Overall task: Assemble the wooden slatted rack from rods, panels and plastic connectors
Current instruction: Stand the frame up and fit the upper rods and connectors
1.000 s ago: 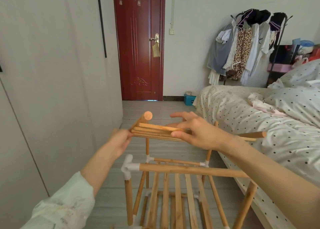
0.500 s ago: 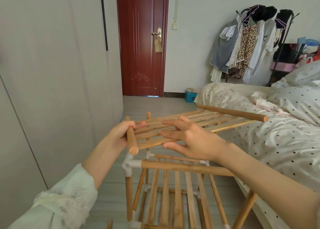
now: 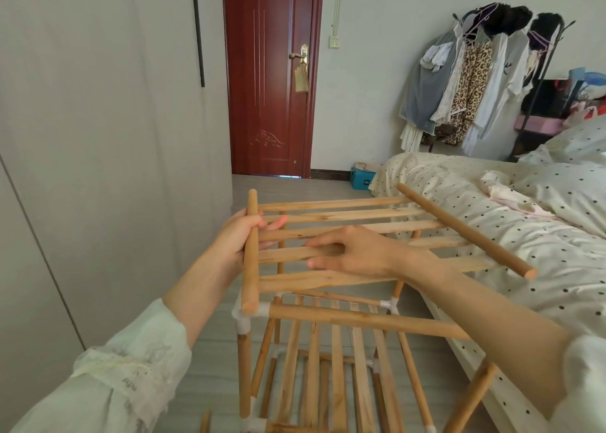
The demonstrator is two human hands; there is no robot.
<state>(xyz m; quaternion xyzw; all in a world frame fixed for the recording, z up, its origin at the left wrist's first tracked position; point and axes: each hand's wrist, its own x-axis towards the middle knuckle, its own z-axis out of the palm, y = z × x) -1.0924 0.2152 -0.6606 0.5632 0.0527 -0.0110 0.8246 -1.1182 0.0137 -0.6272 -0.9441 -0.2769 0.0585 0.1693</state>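
A loose slatted wooden panel (image 3: 354,214) with a round rod along each end is held nearly flat above the half-built rack (image 3: 331,347). My left hand (image 3: 239,236) grips the panel's left end rod (image 3: 252,252), fingers curled round it. My right hand (image 3: 354,252) lies on the panel's middle with its fingers hooked between the slats. The right end rod (image 3: 465,231) juts out over the bed. White plastic connectors (image 3: 242,318) join the rack's posts and rails below.
A wardrobe wall (image 3: 98,170) runs along the left. The bed (image 3: 492,219) with a dotted cover presses against the rack's right side. A red door (image 3: 272,72), a clothes stand (image 3: 475,78) and a blue box (image 3: 362,178) stand further back.
The panel has turned from nearly edge-on to flat and spread out above the rack. My left hand has shifted along the left end rod, and my right hand has moved onto the slats.
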